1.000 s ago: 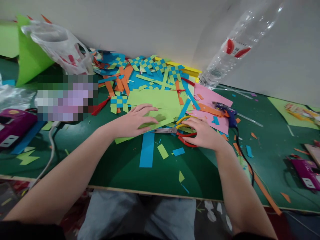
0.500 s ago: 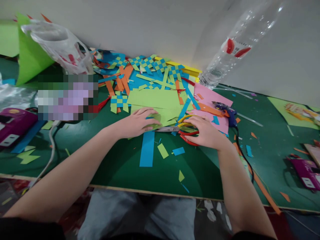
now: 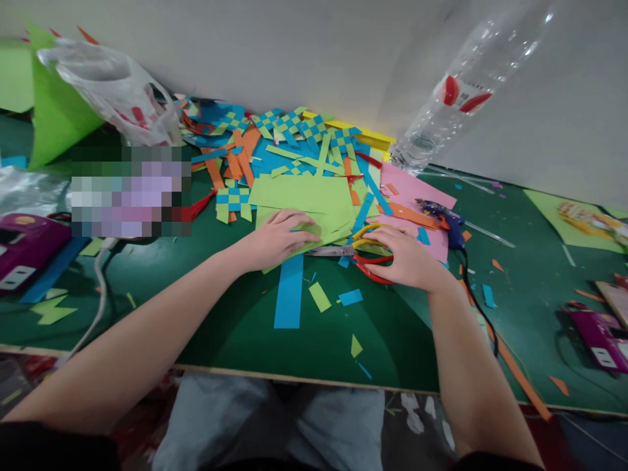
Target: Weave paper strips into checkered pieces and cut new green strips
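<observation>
My right hand point(image 3: 405, 255) has its fingers in the yellow and red handles of a pair of scissors point(image 3: 345, 251). The handles are spread, and a silver blade points left toward my other hand. My left hand point(image 3: 277, 241) is curled over light green paper point(image 3: 338, 221), pinching it by its near edge close to the blade tip. Part of that paper is hidden under the fingers. A blue paper strip point(image 3: 289, 297) sticks out from beneath toward me. Behind lies another light green sheet point(image 3: 301, 191). Small green and blue scraps point(image 3: 320, 297) lie just in front.
Woven blue-green paper squares point(image 3: 314, 127) and loose strips pile up against the wall. On the right are pink paper point(image 3: 417, 183), a blue glue gun point(image 3: 454, 229) with a black cord and a tilted plastic bottle point(image 3: 456, 91). A plastic bag point(image 3: 112, 85) stands at the left.
My left hand has shifted slightly right with the green paper. The scissors have moved a little to the right, still in my right hand.
</observation>
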Motion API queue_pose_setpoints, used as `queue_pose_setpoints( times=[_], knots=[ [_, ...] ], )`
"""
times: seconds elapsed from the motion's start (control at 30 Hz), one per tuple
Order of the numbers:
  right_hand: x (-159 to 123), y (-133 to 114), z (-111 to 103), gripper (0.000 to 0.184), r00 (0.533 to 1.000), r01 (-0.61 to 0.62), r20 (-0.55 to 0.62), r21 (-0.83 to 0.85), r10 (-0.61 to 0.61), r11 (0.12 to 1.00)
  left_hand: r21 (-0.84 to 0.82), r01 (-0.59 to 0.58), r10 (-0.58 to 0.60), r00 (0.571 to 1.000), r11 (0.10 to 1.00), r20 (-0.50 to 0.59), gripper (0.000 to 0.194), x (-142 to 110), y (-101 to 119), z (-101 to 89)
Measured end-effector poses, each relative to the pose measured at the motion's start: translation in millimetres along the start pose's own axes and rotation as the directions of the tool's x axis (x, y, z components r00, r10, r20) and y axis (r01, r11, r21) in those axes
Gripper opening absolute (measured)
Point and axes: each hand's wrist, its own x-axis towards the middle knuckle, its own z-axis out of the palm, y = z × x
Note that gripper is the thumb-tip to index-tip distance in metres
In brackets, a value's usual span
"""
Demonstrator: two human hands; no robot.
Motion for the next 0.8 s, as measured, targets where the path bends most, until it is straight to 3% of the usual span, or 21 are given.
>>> queue_pose_setpoints(
  times=[0.8],
  knots=[
    [2.4, -5.3, 8.2, 0.044, 0.999, 0.037, 0.006, -0.065, -0.036, 0.997, 0.123, -0.057, 0.053, 0.998, 0.991, 0.038, 0.044, -2.7, -8.7, 4.8]
  ],
)
